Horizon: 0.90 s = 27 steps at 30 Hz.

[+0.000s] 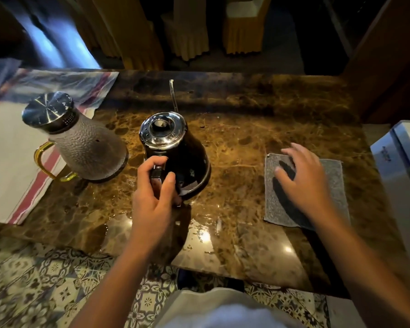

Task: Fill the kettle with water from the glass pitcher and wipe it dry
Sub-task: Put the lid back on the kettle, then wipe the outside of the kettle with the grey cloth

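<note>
Directly under the spread, relaxed fingers of the right hand (303, 176) lies the flat grey cloth (331, 185), not yet gripped. To its left, the black gooseneck kettle (182, 150) is held at the handle by the left hand (153, 185), spout pointing away. Further left stands the hammered glass pitcher (88, 147).

Left hand (152, 185) wraps round the handle of the black kettle (187, 159), which stands upright mid-counter (258, 129) with its shiny lid on and its thin spout pointing away. Right hand (303, 178), fingers spread and relaxed, hovers over the grey cloth (334, 185) lying flat on the right, though whether it touches is hard to tell through the blur. Off to the left sits the pitcher (81, 143), lidded, yellow handle out, just beside the kettle, next to a striped towel (14, 147).
</note>
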Available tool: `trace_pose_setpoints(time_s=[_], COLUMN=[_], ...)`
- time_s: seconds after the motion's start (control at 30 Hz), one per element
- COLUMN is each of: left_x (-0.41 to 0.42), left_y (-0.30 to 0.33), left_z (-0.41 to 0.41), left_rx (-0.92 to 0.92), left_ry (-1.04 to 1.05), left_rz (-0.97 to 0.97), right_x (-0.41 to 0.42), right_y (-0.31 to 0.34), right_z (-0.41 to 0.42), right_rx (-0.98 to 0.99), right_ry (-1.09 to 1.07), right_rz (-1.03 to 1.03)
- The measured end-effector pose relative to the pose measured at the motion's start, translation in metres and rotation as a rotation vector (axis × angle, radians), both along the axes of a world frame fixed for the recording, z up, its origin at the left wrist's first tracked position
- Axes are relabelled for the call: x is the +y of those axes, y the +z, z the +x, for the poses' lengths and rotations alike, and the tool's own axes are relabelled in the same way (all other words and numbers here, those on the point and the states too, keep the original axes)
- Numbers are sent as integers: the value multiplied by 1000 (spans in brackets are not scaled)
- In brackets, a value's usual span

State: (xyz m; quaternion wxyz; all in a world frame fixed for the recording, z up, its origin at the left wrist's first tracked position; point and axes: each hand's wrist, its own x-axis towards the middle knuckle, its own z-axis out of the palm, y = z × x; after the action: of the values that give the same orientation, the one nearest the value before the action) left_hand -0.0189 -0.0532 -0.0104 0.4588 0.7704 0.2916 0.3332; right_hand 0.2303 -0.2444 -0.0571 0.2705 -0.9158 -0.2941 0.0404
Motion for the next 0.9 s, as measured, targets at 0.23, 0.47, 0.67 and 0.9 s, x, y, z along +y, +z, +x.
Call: trace_pose_setpoints(time_s=[0.23,0.47,0.67,0.9], left_x=[5,31,56,93], left_y=[2,56,102,103], left_z=[-5,-15,3,72], left_rx=[148,367,275,480], left_ry=[-37,-180,164,-142], left_rz=[150,157,532,720], right_x=[-15,-16,-17,-16], right_y=[-44,-47,-50,-43], right_z=[-3,-3,-7,-24], right_rx=[-119,-167,-184,-146], right_ry=[18,49,77,-7], right_rz=[-335,-330,-157,79])
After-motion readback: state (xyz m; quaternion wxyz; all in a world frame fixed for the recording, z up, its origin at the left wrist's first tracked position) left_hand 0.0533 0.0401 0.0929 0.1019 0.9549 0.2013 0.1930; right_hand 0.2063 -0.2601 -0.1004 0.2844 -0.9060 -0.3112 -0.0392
